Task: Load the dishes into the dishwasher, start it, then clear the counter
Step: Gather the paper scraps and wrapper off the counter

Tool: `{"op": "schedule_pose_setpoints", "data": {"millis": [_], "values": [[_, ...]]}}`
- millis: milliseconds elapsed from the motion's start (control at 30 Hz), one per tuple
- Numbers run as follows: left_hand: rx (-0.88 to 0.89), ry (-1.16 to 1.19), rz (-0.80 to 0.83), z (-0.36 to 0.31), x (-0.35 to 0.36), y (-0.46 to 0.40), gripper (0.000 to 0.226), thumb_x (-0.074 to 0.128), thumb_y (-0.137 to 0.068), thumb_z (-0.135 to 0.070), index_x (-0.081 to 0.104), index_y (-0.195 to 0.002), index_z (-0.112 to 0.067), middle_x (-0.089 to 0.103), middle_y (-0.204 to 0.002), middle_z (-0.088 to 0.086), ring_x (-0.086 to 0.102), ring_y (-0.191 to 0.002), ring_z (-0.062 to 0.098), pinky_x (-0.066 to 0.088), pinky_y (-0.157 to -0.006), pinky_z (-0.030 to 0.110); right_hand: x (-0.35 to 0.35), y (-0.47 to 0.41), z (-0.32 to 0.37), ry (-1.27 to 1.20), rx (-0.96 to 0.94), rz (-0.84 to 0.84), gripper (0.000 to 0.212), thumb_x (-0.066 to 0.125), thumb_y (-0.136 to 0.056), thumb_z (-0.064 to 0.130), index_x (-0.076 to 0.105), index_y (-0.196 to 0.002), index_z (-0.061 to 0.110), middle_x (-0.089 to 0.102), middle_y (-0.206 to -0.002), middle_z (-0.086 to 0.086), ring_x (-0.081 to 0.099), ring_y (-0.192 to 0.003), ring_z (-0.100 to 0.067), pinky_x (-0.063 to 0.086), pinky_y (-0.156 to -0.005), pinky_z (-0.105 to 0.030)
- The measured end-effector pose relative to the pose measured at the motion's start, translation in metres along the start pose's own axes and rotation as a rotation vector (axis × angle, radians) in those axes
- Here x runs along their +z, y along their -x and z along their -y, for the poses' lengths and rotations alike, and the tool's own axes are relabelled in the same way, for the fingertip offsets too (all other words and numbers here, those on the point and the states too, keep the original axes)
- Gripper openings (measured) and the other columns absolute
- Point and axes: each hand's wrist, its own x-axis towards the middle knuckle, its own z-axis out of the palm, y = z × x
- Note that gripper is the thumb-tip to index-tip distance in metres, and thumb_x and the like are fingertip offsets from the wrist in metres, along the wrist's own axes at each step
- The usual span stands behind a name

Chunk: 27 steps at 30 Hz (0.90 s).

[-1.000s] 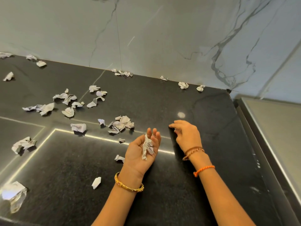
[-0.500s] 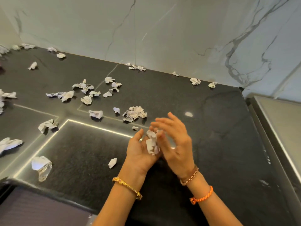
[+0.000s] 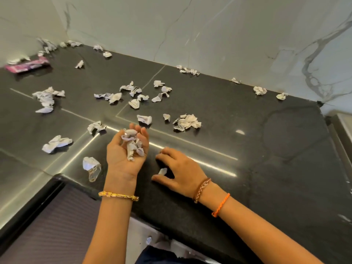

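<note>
hands over the front edge of a black worktop (image 3: pixel 247 130) strewn with paper scraps.

left hand (image 3: pixel 126 149) lies palm up, fingers loosely curled round a heap of crumpled scraps (image 3: pixel 133 144); right hand (image 3: pixel 181 171) rests palm down just beside it, fingers spread, a small scrap (image 3: pixel 162 171) between thumb and forefinger, whether pinched i cannot tell. loose scraps litter the middle, left side and back edge; the right side toward the right edge lies bare. a pink packet (image 3: pixel 27 66) sits at the far left corner. half a second ago the right hand was pressed against the left palm; now it is down on the worktop.
</note>
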Motion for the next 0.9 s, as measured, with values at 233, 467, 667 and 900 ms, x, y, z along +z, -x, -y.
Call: {"op": "schedule_pose_setpoints", "data": {"millis": [233,467,667,900], "values": [[-0.083,-0.055,-0.086,0.014,-0.003,-0.011,0.042,0.038,-0.096,-0.023,0.061,-0.065,-0.008,0.061,-0.066,0.005,0.063,-0.05,0.017,0.049,-0.04,0.018,-0.001,0.011,-0.017,0.438,-0.232,-0.303,0.034,0.043,-0.083,0.037,0.059,-0.061,0.017,0.058,-0.06,0.003,0.055,-0.047,-0.013,0.032,-0.036,-0.018],[-0.275,-0.089,-0.061,0.046,0.001,-0.023,0.033,0.039,-0.096,-0.028,0.051,-0.069,-0.011,0.051,-0.06,0.003,0.041,-0.039,0.005,0.034,-0.03,0.01,-0.033,-0.017,-0.026,-0.37,0.207,-0.684,0.035,0.059,-0.08,0.035,0.046,-0.05,0.024,0.039,-0.043,0.014,0.041,-0.044,-0.002,0.03,-0.047,-0.012],[-0.338,-0.195,0.039,0.059,0.014,-0.029,0.041,0.034,-0.098,-0.032,0.06,-0.088,-0.003,0.068,-0.072,0.016,0.067,-0.057,0.027,0.056,-0.047,0.036,-0.044,-0.053,-0.014,0.095,-0.013,-0.702,0.037,0.05,-0.081,0.05,0.066,-0.064,0.02,0.062,-0.067,0.007,0.055,-0.064,-0.011,0.041,-0.057,-0.024],[-0.23,-0.022,-0.02,0.045,0.012,-0.054,0.034,0.038,-0.096,-0.032,0.054,-0.074,-0.012,0.06,-0.059,0.005,0.052,-0.037,0.007,0.041,-0.033,0.012,-0.058,-0.082,-0.066,-0.164,0.317,-0.485,0.048,0.044,-0.078,0.052,0.067,-0.104,0.019,0.063,-0.109,-0.002,0.055,-0.106,-0.02,0.039,-0.097,-0.037]]}}
